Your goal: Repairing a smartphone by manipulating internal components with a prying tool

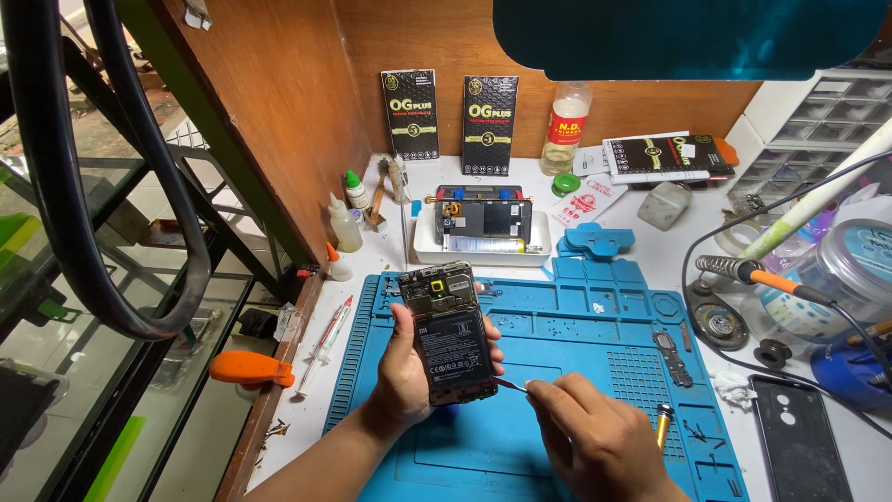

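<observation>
Over the near half of the blue work mat [576, 344] my left hand [409, 372] wraps around an opened phone [448, 333], back cover off, battery facing me, held upright and clear of the mat. My right hand [595, 437] pinches a thin metal tool [511, 383], its tip touching the phone's lower right edge. Bare mat lies under and between my wrists, so the near edge gives me free room. Toward the mat's right edge sit a small circuit strip [674, 358] and a brass-tipped screwdriver [663, 423]; just past that edge lies a dark back cover [799, 446]. Off the left edge lies a syringe [325, 339] on the white desk [390, 251]. Near the desk's far edge a white tray [427, 249] holds another dismantled phone. Orange-brown wooden walls close the far left corner, and a soldering iron [753, 272] rests on the right.
</observation>
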